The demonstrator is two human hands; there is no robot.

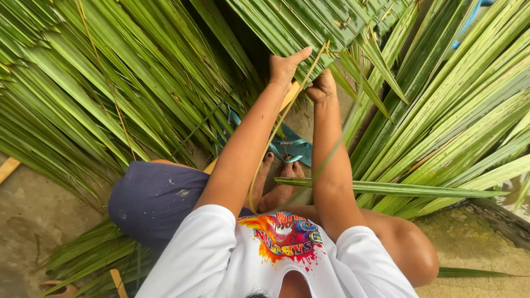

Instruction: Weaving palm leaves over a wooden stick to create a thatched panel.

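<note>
On the concrete floor (pixel 33 215), amid a spread of long green palm fronds (pixel 138 83), a person sits with both arms stretched forward. The left hand (pixel 285 66) rests half-spread against the leaflets, thumb out; the right hand (pixel 322 87) is curled tight, pinching a thin yellowish midrib strip (pixel 281 118) that trails back toward the bare feet (pixel 279 182) and blue sandal (pixel 295 146). The strip looks light, springy and stiff along its length, with slick, damp leaflets; it seems best gripped near its base.
</note>
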